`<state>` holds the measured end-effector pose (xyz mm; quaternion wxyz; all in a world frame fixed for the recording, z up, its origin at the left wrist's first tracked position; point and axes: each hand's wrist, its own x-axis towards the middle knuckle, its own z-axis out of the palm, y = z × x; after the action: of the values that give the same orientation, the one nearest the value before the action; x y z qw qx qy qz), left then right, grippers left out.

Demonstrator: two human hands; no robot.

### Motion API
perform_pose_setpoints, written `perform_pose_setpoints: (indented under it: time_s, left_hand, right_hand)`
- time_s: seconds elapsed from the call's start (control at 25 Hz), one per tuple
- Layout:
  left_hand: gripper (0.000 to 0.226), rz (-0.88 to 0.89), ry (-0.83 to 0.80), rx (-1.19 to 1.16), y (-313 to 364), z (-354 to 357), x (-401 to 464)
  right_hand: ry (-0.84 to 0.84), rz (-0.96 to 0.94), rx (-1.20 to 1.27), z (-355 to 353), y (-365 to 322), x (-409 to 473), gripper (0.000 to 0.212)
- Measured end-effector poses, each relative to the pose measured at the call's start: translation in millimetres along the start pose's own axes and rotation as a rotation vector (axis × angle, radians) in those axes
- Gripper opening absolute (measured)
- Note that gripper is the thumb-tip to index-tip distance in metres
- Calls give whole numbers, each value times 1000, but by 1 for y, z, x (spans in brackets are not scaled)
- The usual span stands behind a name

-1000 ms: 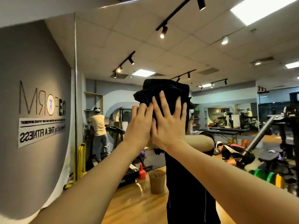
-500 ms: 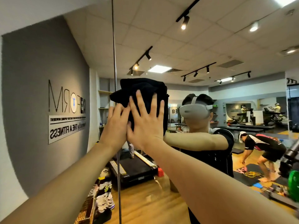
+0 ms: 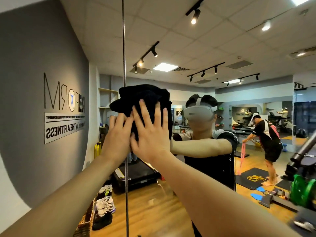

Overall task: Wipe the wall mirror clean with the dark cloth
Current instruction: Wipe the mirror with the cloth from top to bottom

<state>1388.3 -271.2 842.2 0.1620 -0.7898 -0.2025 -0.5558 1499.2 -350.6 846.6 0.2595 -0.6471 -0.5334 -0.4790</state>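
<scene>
Both bare forearms reach up and forward from the lower corners, converging at the middle. The right hand (image 3: 150, 132) is spread flat, fingers straight and slightly fanned, palm pressing forward. The left hand (image 3: 116, 134) sits just beside it, touching at the thumb side, its fingers pointing up; their tips seem to tuck under a fold, though that is hard to tell.

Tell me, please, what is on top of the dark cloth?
Both hands press flat on the dark cloth: right hand spread, left hand beside it. The wall mirror patch beneath is covered.
</scene>
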Motion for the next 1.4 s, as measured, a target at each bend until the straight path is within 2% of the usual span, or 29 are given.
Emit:
perform_pose_setpoints:
  time_s: [0.2,0.4,0.56,0.8,1.12,1.4]
  left_hand:
    - [73,-5,-68,43,3,7,-35]
    - [70,23,-149,136,13,-4,-26]
    - [83,79,-213,183,18,1,-22]
    - [95,28,-271,128,34,11,-29]
    - [89,32,-308,120,96,24,-26]
    - [93,115,-223,20,208,47,-13]
  right_hand:
    - [-34,-15,-6,14,-8,-38,75]
    - [-54,-20,-29,9,-2,-42,74]
    - [-32,-54,-29,4,9,-42,73]
    - [-29,-163,-66,-4,40,-47,78]
    - [1,-177,-92,-26,95,-72,73]
    - [-3,-172,-129,-76,194,-113,73]
